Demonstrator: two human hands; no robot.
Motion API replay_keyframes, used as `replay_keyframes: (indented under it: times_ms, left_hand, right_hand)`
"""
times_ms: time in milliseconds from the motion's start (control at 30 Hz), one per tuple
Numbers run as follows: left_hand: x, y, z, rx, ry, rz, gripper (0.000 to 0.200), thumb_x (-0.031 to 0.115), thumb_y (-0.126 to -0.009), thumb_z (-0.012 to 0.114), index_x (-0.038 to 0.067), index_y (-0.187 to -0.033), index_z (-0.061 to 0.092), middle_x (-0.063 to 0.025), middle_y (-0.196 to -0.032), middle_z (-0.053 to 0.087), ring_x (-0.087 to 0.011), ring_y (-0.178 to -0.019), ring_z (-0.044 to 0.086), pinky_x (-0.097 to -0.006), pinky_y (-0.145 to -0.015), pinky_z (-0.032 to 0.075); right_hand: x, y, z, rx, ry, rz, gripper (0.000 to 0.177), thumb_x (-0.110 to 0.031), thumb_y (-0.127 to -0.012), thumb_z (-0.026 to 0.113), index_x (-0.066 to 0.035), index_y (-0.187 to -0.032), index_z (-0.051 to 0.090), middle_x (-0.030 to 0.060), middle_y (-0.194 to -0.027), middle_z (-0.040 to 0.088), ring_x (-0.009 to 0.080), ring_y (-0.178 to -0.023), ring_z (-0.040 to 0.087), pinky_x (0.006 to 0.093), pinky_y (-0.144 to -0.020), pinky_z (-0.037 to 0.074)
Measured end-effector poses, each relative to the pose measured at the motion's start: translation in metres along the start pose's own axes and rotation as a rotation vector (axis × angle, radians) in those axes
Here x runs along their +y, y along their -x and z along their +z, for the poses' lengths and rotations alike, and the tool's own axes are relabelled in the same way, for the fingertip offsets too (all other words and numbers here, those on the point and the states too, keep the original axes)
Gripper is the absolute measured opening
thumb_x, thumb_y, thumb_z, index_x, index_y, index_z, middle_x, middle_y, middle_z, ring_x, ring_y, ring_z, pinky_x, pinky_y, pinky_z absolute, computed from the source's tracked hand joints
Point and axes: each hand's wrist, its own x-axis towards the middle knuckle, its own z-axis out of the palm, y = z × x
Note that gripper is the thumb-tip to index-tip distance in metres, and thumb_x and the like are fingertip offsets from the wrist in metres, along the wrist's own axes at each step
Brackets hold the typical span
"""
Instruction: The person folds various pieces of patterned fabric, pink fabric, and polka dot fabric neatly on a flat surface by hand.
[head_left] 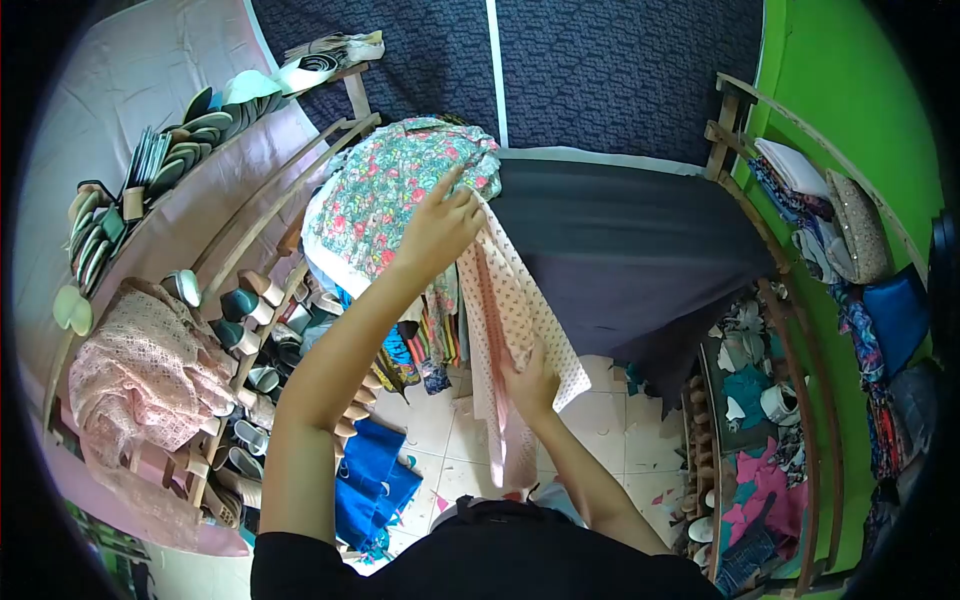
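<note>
A long piece of pale pink cloth with a small dark print (pixel 535 315) hangs in folds in front of me. Its upper end is in my left hand (pixel 440 230), which is closed on it with the index finger sticking out. Lower down, my right hand (pixel 530 383) grips the same cloth by a fold, fingers partly hidden. Behind my left hand a heap of floral cloth (pixel 375 190), green with pink flowers, lies at the left end of the black-covered table (pixel 620 210). Several colourful cloths (pixel 425 345) hang below the heap.
Wooden racks at left hold shoe forms (pixel 240 305) and soles (pixel 195 140). Pink lace cloth (pixel 150 360) drapes over the left rack. Blue fabric (pixel 375 475) lies low at left. Folded fabrics (pixel 800 170) fill the right shelf, with scraps (pixel 765 490) below. Small scraps litter the tiled floor (pixel 600 435).
</note>
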Motion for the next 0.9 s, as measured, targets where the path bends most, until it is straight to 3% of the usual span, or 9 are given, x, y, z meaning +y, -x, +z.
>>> replay_keyframes:
  times_ms: [67,167,367,467,567,667,767,867,900]
  left_hand:
    - [-0.008,-0.003,-0.003,0.034,-0.042,-0.004,0.005,0.01,-0.074,0.051,0.013,-0.073,0.055,0.0015,-0.081,0.056,-0.0128,-0.095,0.053,-0.0391,-0.108,0.02]
    - [-0.016,-0.004,-0.002,0.067,-0.082,0.003,0.007,0.01,-0.074,0.052,0.013,-0.078,0.057,0.0012,-0.089,0.058,-0.0125,-0.1,0.052,-0.0397,-0.108,0.022]
    - [-0.026,-0.006,-0.008,0.08,-0.133,0.02,0.013,0.011,-0.075,0.052,0.012,-0.085,0.059,0.0016,-0.094,0.059,-0.0121,-0.103,0.052,-0.04,-0.107,0.023]
    - [-0.029,-0.005,-0.007,0.08,-0.156,0.009,0.012,0.011,-0.074,0.052,0.012,-0.084,0.059,0.0015,-0.094,0.059,-0.0121,-0.103,0.052,-0.0396,-0.107,0.024]
    - [-0.032,-0.004,-0.005,0.097,-0.17,0.006,0.011,0.012,-0.074,0.052,0.012,-0.083,0.059,0.0013,-0.093,0.059,-0.0121,-0.103,0.051,-0.0391,-0.107,0.024]
    - [-0.034,-0.007,-0.01,0.089,-0.147,-0.003,0.011,0.012,-0.074,0.052,0.012,-0.082,0.059,0.001,-0.092,0.058,-0.012,-0.102,0.051,-0.0392,-0.106,0.026]
    - [-0.035,-0.011,-0.015,0.099,-0.152,-0.003,0.01,0.013,-0.074,0.052,0.012,-0.081,0.058,0.0009,-0.091,0.058,-0.012,-0.102,0.051,-0.0397,-0.106,0.027]
    - [-0.039,-0.011,-0.017,0.122,-0.187,0.009,0.009,0.014,-0.074,0.053,0.012,-0.081,0.058,0.0011,-0.089,0.057,-0.012,-0.101,0.051,-0.04,-0.105,0.027]
    - [-0.039,-0.011,-0.016,0.131,-0.195,0.014,0.009,0.014,-0.074,0.053,0.013,-0.081,0.058,0.0012,-0.089,0.057,-0.0119,-0.101,0.051,-0.0401,-0.105,0.027]
  right_hand:
    - [0.018,0.006,0.008,0.053,-0.015,-0.169,0.027,-0.017,-0.072,0.061,-0.001,-0.092,0.052,0.0182,-0.073,0.058,0.0382,-0.065,0.056,0.0439,-0.058,0.044]
    - [0.025,0.018,0.008,0.054,-0.1,-0.176,0.017,-0.012,-0.069,0.059,0.0,-0.081,0.055,0.0166,-0.072,0.057,0.0382,-0.068,0.055,0.0434,-0.059,0.044]
    - [0.034,0.042,-0.006,-0.275,-0.079,0.167,0.013,-0.007,-0.068,0.055,-0.002,-0.079,0.059,0.0161,-0.082,0.057,0.0359,-0.075,0.056,0.0398,-0.065,0.045]
    - [0.075,0.054,0.01,-0.278,-0.031,0.046,0.019,-0.006,-0.067,0.056,-0.003,-0.084,0.062,0.0176,-0.104,0.054,0.0346,-0.096,0.05,0.04,-0.079,0.042]
    - [0.06,0.047,-0.011,-0.069,0.202,-0.192,0.027,-0.008,-0.064,0.061,-0.005,-0.091,0.064,0.0199,-0.122,0.041,0.0405,-0.112,0.035,0.0458,-0.09,0.034]
    - [0.07,0.033,-0.012,-0.207,0.139,-0.258,0.025,-0.009,-0.063,0.064,-0.007,-0.088,0.067,0.0236,-0.133,0.027,0.0475,-0.12,0.021,0.0499,-0.099,0.024]
    - [0.064,0.014,-0.016,-0.105,0.147,-0.298,0.014,-0.01,-0.063,0.065,-0.006,-0.076,0.067,0.0248,-0.136,0.022,0.0482,-0.122,0.018,0.05,-0.102,0.021]
    - [0.088,-0.013,-0.009,-0.195,-0.002,-0.299,0.011,-0.01,-0.063,0.067,-0.005,-0.072,0.066,0.0262,-0.136,0.022,0.0499,-0.124,0.014,0.0514,-0.103,0.02]
    - [0.089,-0.022,-0.012,-0.222,0.068,-0.353,0.015,-0.009,-0.062,0.067,-0.003,-0.075,0.064,0.0238,-0.129,0.036,0.0456,-0.121,0.027,0.0461,-0.1,0.028]
